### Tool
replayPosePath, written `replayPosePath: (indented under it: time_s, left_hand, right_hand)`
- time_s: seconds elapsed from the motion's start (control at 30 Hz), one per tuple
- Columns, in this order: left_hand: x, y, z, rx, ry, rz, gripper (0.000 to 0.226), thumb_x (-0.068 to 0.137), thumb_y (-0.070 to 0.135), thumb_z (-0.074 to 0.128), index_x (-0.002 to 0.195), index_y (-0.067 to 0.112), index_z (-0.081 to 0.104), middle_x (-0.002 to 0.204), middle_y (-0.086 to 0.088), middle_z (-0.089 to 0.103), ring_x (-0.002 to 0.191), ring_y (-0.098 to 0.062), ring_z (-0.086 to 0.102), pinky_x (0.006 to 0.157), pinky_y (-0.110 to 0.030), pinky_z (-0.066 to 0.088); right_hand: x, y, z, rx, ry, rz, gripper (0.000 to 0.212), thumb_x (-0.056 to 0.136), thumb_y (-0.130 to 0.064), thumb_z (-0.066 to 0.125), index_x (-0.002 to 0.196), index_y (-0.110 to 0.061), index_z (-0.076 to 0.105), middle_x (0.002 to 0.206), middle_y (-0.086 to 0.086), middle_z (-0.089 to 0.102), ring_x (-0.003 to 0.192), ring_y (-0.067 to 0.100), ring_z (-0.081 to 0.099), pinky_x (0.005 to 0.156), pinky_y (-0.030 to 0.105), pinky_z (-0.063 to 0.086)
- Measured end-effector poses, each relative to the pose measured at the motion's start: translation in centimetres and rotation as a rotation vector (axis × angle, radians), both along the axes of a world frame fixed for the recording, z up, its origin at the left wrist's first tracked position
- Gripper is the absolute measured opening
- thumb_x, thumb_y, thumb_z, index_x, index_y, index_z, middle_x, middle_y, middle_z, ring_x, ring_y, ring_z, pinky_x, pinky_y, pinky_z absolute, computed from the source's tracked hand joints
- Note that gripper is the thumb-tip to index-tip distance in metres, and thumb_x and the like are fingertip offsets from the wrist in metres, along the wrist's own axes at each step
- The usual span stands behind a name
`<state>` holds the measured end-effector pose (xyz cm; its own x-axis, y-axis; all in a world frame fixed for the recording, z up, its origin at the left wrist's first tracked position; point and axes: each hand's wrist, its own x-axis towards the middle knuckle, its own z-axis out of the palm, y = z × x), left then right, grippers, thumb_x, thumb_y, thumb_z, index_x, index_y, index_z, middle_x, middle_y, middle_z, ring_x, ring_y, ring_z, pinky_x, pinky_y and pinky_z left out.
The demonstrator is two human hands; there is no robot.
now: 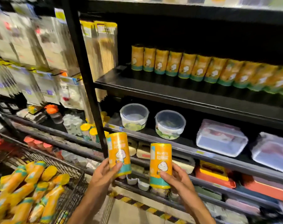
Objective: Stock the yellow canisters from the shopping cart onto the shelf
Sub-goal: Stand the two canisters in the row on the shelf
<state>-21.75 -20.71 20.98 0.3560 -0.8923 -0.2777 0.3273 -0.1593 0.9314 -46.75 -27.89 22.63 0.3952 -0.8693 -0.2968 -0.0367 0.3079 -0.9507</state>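
- The shopping cart (72,180), a wire basket, stands to the left of the black shelf post (87,81); a heap of yellow canisters (29,191) lies on its side inside it.
- The left hand (103,172) is just right of the cart, below the foot of the post, with fingers and thumb curled round the lower end of one yellow canister (119,152), which stands nearly upright.
- The right hand (174,177) is further right of the post and grips a second canister (161,164) near its teal bottom band; this one is also upright, close beside the first but not touching it.
- High to the right of the post, a row of matching canisters (202,68) stands upright on the shelf (169,92), side by side towards its back.
- One shelf lower, right of the post, sit two round clear tubs (153,122), then flat lidded boxes (221,138).
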Motion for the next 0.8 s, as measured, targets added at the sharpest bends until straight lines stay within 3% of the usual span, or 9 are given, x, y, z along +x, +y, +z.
replayPosePath:
  time_s: [0.07,0.17,0.23,0.3,0.37,0.47,0.67,0.8]
  left_hand:
    - [0.1,-2.0,1.3,-0.026,-0.004,-0.009,0.086,0.054,0.048,0.092,0.126,0.013,0.061,0.114,-0.005,0.074,0.105,-0.022,0.071,0.081,-0.029,0.058]
    - [1.0,-5.2,3.3,-0.108,-0.028,-0.038,0.1,0.04,0.058,0.095,0.125,0.016,0.063,0.117,-0.004,0.073,0.11,-0.022,0.069,0.086,-0.03,0.056]
    - [2.1,-7.4,5.0,-0.185,-0.031,-0.066,0.092,0.042,0.057,0.094,0.12,0.02,0.064,0.116,-0.003,0.074,0.108,-0.02,0.07,0.08,-0.025,0.058]
    - [3.6,-10.0,6.6,-0.255,-0.055,-0.1,0.082,0.054,0.051,0.09,0.124,0.018,0.063,0.118,-0.004,0.072,0.112,-0.022,0.068,0.083,-0.025,0.058]
    - [5.1,-12.8,8.4,-0.318,-0.121,-0.113,0.076,0.061,0.049,0.084,0.126,0.018,0.062,0.12,-0.004,0.072,0.113,-0.022,0.067,0.088,-0.025,0.057]
    - [7.4,-17.2,10.8,-0.385,-0.191,-0.119,0.082,0.056,0.057,0.088,0.124,0.019,0.062,0.117,-0.002,0.073,0.108,-0.016,0.069,0.083,-0.023,0.057]
    - [11.2,-24.9,13.8,-0.447,-0.298,-0.141,0.069,0.065,0.033,0.086,0.127,0.022,0.057,0.116,0.002,0.073,0.106,-0.012,0.07,0.082,-0.024,0.058]
    - [13.7,-29.4,14.9,-0.466,-0.402,-0.189,0.077,0.068,0.02,0.087,0.135,0.02,0.049,0.12,0.003,0.069,0.106,-0.009,0.069,0.087,-0.027,0.056]
  right_hand:
    - [0.3,-1.4,1.3,-0.049,-0.004,0.011,0.071,0.062,-0.045,0.085,0.125,-0.022,0.062,0.118,-0.001,0.073,0.112,0.019,0.068,0.091,0.032,0.057]
    - [1.5,-3.9,3.4,-0.125,-0.033,0.011,0.073,0.061,-0.045,0.082,0.126,-0.02,0.061,0.117,-0.003,0.073,0.109,0.016,0.07,0.084,0.025,0.057]
    - [2.8,-5.6,4.8,-0.174,-0.048,0.017,0.074,0.063,-0.043,0.081,0.128,-0.017,0.059,0.118,-0.003,0.072,0.108,0.015,0.069,0.082,0.024,0.057]
    - [4.1,-7.6,6.0,-0.213,-0.082,0.001,0.066,0.069,-0.034,0.08,0.128,-0.011,0.059,0.118,0.003,0.072,0.107,0.019,0.07,0.079,0.024,0.057]
    - [5.6,-9.8,7.7,-0.273,-0.118,-0.017,0.061,0.072,-0.027,0.078,0.127,-0.008,0.058,0.119,0.007,0.072,0.109,0.023,0.069,0.082,0.027,0.058]
    - [8.5,-13.7,9.7,-0.376,-0.124,-0.044,0.068,0.07,-0.032,0.08,0.129,-0.009,0.056,0.122,0.008,0.07,0.113,0.025,0.067,0.094,0.036,0.056]
    - [13.4,-20.1,12.7,-0.46,-0.129,-0.196,0.073,0.067,-0.013,0.09,0.129,-0.007,0.052,0.119,0.007,0.071,0.105,0.018,0.071,0.08,0.026,0.058]
    - [15.8,-23.6,13.8,-0.5,-0.07,-0.32,0.082,0.06,-0.022,0.089,0.131,-0.016,0.049,0.122,0.001,0.066,0.1,0.008,0.071,0.075,0.021,0.057]
